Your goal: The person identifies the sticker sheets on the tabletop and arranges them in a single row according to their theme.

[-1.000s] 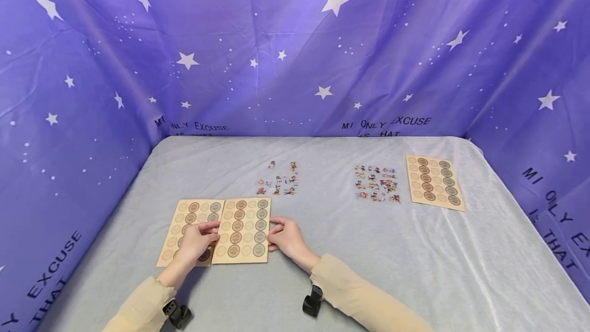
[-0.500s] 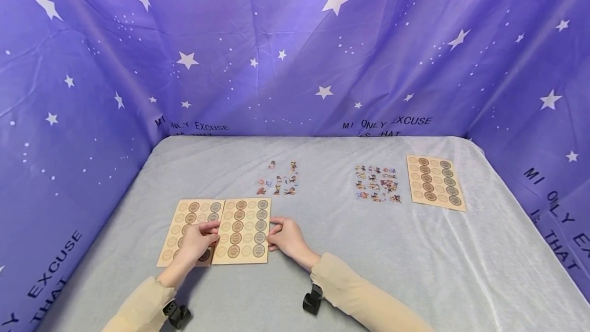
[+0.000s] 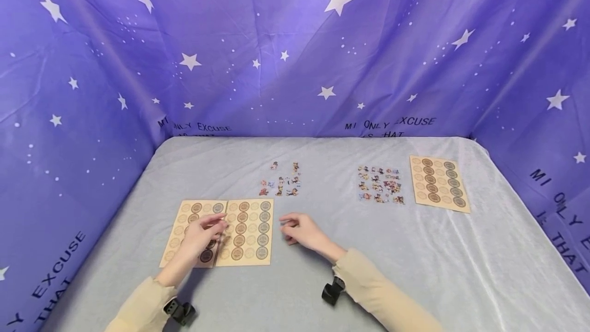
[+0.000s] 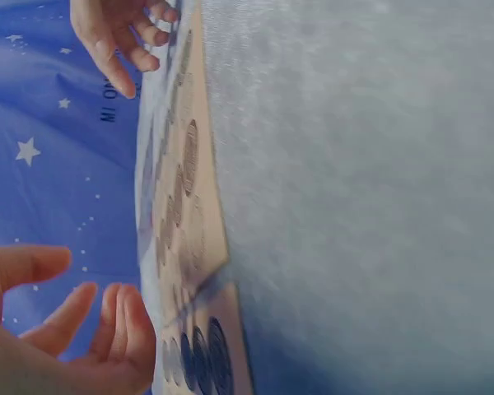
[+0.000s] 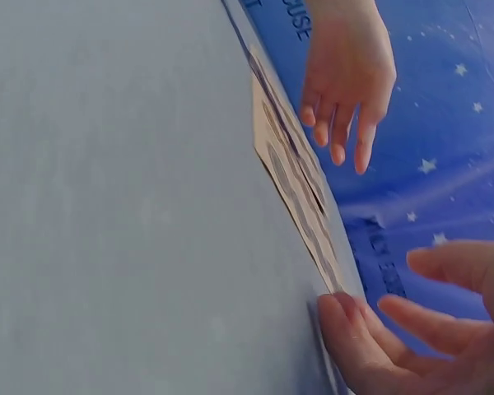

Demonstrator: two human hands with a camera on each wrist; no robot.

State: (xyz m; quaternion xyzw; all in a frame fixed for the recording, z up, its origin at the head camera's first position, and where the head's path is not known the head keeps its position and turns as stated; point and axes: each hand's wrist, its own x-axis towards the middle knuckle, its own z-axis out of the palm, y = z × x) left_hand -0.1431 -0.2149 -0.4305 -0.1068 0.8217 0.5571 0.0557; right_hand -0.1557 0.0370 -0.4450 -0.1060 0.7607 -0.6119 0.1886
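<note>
Your left hand hovers over the two kraft sticker sheets lying side by side at the near left of the counter. Its fingers are relaxed and spread, grasping nothing; the left wrist view shows them clear of the paper. Your right hand sits just right of the sheets' right edge, apart from it, fingers loosely curled and holding nothing.

Both sheets lie flat, long edges meeting or slightly overlapping; the pictures do not settle which. Each carries rows of round seals, some dark brown, some pale. The seal lettering is too small to read.

Judgement: the step in hand looks like the aligning of the pair, with both hands released. A next move would call for a flat, light touch on the paper, since thin sheets on a smooth cloth may slide or buckle if pushed from one edge.

Elsewhere, a third kraft sheet lies at the far right, a cartoon sticker sheet just left of it, and another cartoon sticker group at far centre, beyond the pair.

Writing: the purple star backdrop reads "ONLY EXCUSE" with "THAT" partly hidden below, repeated on the side panels. No brand is legible.
</note>
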